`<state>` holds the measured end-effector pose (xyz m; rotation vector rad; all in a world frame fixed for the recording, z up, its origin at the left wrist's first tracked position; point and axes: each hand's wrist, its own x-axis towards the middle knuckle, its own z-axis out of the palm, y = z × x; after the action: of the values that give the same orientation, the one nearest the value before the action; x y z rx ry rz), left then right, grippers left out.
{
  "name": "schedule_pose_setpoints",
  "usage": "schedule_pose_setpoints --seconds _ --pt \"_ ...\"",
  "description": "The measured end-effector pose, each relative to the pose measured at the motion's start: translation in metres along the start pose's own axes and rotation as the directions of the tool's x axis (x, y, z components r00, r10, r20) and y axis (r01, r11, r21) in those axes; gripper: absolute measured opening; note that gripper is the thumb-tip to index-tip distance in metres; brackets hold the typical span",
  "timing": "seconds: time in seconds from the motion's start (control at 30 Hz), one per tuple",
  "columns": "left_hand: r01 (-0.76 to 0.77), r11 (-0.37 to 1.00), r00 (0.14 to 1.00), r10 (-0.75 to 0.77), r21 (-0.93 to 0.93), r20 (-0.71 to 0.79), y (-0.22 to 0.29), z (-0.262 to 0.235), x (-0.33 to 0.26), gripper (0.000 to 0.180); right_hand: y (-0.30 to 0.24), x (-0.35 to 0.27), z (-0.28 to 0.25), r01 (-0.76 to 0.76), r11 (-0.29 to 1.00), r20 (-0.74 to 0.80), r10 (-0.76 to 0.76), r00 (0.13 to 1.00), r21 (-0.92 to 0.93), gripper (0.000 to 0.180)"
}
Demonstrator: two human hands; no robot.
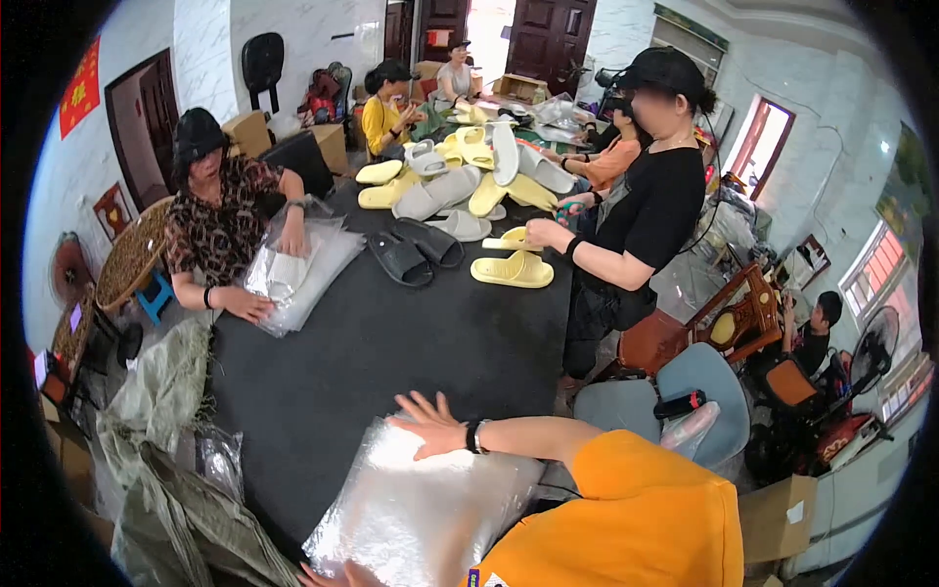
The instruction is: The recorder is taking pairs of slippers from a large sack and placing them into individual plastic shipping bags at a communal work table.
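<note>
A stack of clear plastic bags (430, 499) lies on the near part of the black table. My right hand (430, 428) rests flat on its far edge, fingers spread, with a dark band around the wrist. At the bottom edge of the picture, my left hand (342, 575) shows only in part; its fingers are stretched apart beside the bags' near left corner. Farther off, a pair of black slides (406, 252) and a yellow slide (514, 270) sit on the table.
A person at the left handles clear bags (298, 279). Another at the right holds a yellow slide (509, 240). A heap of grey and yellow slides (440, 191) covers the far table. Woven sacking (156, 401) hangs along the left edge; grey chairs (699, 391) stand at right.
</note>
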<state>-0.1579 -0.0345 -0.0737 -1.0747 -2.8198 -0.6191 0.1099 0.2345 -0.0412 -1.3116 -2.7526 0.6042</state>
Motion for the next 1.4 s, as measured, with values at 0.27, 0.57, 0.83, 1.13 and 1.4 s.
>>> schedule_pose_setpoints --seconds 0.27,0.57,0.83,1.13,1.4 --pt "-0.482 0.875 0.872 0.472 -0.057 -0.130 -0.174 0.149 -0.088 0.065 0.022 -0.008 0.048 -0.320 0.874 0.172 0.275 0.946 0.365 0.105" --pt "0.537 0.257 0.843 -0.198 -0.804 0.500 -0.007 0.017 -0.052 0.060 0.034 0.002 0.064 -0.099 0.813 0.059 0.079 0.995 0.573 0.104" --pt "0.244 0.753 0.969 -0.169 -0.611 0.178 -0.026 0.042 -0.067 0.056 0.014 -0.013 0.037 -0.204 0.916 0.095 0.182 0.979 0.346 0.103" --pt "0.443 0.690 0.897 -0.334 -0.573 0.290 -0.022 0.029 -0.068 0.068 -0.058 -0.062 0.021 0.604 0.796 0.173 -0.590 0.789 -0.041 0.085" --pt "0.344 0.694 0.939 -0.265 -0.632 0.221 -0.009 -0.012 -0.091 0.091 -0.052 -0.062 0.045 0.458 0.887 0.257 -0.430 0.865 -0.057 0.090"
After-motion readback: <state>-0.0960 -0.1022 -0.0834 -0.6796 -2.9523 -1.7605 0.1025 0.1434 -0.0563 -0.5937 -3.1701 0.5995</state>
